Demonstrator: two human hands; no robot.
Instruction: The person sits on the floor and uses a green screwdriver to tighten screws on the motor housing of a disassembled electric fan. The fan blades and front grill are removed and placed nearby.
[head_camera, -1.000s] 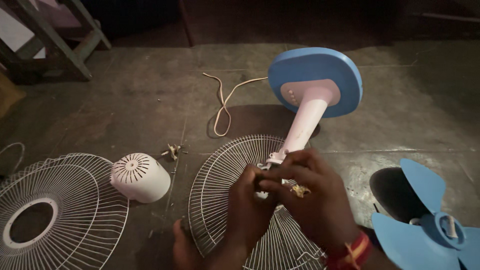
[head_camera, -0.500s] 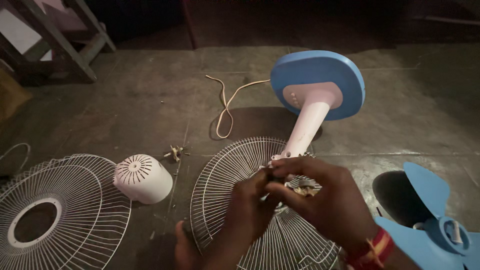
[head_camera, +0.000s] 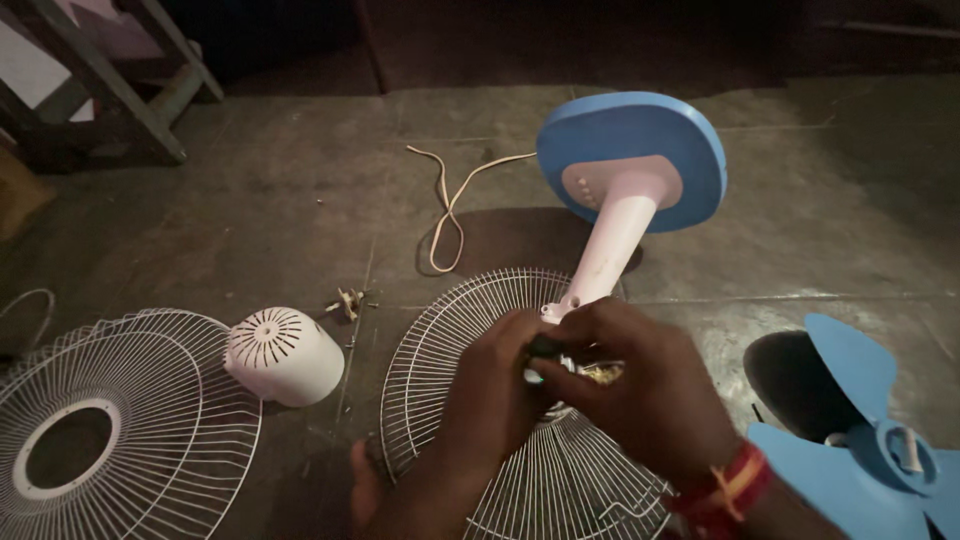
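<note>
A white fan stand (head_camera: 610, 240) with a round blue base (head_camera: 640, 150) lies on the floor, its top end pointing toward me. Both hands meet at that top end, over a white wire grille (head_camera: 435, 340). My left hand (head_camera: 495, 395) pinches a small dark part (head_camera: 545, 348) of the fan head. My right hand (head_camera: 645, 395), with a red and yellow band at the wrist, closes around the same spot, where a brass-coloured bit (head_camera: 603, 373) shows. Most of the fan head is hidden by my fingers.
A second wire grille (head_camera: 130, 420) lies at the left, with a white motor cover (head_camera: 285, 355) beside it and small loose fittings (head_camera: 348, 302) nearby. The blue fan blade (head_camera: 860, 440) rests at the lower right. A pale cord (head_camera: 450, 200) loops behind; a wooden stool (head_camera: 110, 90) stands far left.
Both hands stay on the fan head, with the fingers shifting slightly around it. The right hand has slid a little further over the left fingers.
</note>
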